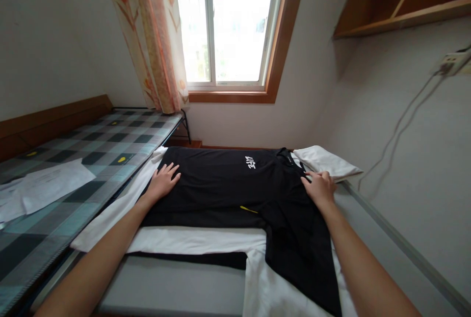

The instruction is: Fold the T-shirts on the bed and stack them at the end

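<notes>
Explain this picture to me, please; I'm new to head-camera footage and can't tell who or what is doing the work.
There is no machine here: you see a person's two bare arms. The camera is worn on their head, looking forward and down, so the arms enter from the bottom of the picture.

A black T-shirt lies spread out over a white garment, on a grey surface. The left hand rests on the shirt near its hem, fingers spread, holding nothing. The right hand is by the collar, fingers bent; whether it grips fabric is hard to tell.

Papers lie on the checked mattress at left.
</notes>
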{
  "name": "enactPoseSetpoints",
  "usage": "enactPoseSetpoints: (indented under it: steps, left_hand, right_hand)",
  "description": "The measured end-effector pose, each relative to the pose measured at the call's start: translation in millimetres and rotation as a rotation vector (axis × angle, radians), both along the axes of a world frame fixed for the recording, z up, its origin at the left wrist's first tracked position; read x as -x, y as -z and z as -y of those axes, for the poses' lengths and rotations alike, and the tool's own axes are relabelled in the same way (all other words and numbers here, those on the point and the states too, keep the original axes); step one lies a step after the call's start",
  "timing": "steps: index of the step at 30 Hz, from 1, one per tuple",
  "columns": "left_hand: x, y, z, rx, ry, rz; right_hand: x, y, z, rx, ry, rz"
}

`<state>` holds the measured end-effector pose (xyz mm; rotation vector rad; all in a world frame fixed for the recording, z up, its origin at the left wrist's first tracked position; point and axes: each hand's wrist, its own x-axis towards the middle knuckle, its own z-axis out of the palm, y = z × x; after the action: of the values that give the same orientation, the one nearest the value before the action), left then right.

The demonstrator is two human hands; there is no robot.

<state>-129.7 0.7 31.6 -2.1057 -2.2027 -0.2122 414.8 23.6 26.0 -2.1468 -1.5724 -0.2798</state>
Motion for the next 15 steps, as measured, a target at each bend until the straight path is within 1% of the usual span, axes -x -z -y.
enactPoseSetpoints:
  steps: [2,5,8,11,13,15]
  left_hand:
    - [0,-1.0,0,-0.002,0.000,0.005]
    - [0,-1.6,1,-0.001,-0.002,0.009]
    - [0,-0.4,0,-0.012,-0.002,0.008]
    - [2,1.5,-1,-0.014,-0.003,0.000]
    - [2,2.7,-2,-0.013,-0.007,-0.009]
    - [3,3.7,-3,-0.015,-0.004,-0.017]
  right_hand:
    - [-2,0.1,-3,-0.035,-0.080,-0.043]
    - [-5,-0.6,-8,-0.074,-0.187,-0.208]
    - [-7,-4.2,-9,-0.125,-0.177,-0.328]
    - [-9,-8.8,-8,-0.080,-0.187,-0.375]
    - [-13,-9.3,-7,-0.024,-0.265,-0.395]
    - [-22,-6.2,-9,0.025,-0.357,-0.419]
